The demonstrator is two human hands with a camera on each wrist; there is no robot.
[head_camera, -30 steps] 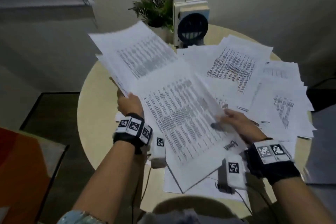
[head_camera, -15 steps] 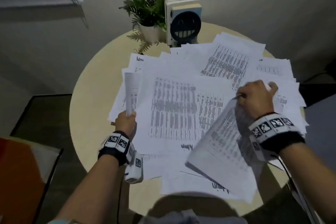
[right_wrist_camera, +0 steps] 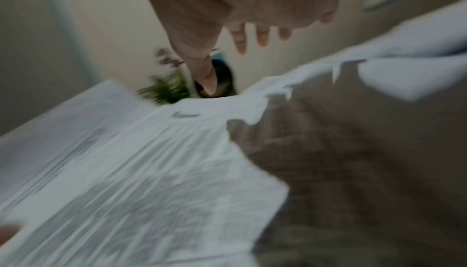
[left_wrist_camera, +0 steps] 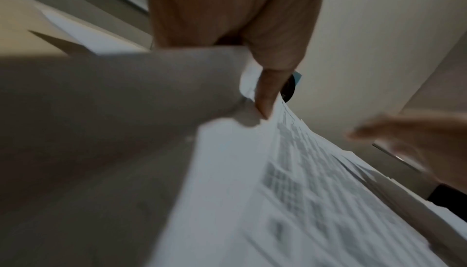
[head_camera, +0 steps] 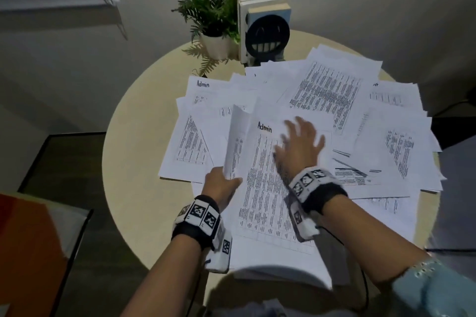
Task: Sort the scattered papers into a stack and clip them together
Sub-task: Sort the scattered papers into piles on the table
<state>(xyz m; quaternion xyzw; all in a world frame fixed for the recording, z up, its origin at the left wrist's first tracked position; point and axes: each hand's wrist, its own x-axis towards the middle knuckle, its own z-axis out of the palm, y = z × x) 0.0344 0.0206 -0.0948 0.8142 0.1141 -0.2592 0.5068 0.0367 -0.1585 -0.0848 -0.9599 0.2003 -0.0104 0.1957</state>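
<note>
From the head view we read "Admin" handwritten at the top of the sheet (head_camera: 268, 188) lying nearest us, and again on a sheet (head_camera: 206, 90) farther back on the round table (head_camera: 134, 162). Our left hand (head_camera: 221, 185) pinches the lower edge of a curled bundle of papers (head_camera: 237, 141) standing up just left of that near sheet. Our right hand (head_camera: 301, 147) hovers flat over its upper part, fingers spread and straight, holding nothing. More scattered papers (head_camera: 334, 90) cover the right half of the table, before a potted plant (head_camera: 211, 20) and books (head_camera: 265, 0) with a grinning black face.

In the left wrist view, the left hand's thumb (left_wrist_camera: 267, 91) clamps the bundle's edge (left_wrist_camera: 177, 83).

The right wrist view is blurred; the right hand's fingers (right_wrist_camera: 240, 39) stretch apart above the printed sheet (right_wrist_camera: 151, 171).
</note>
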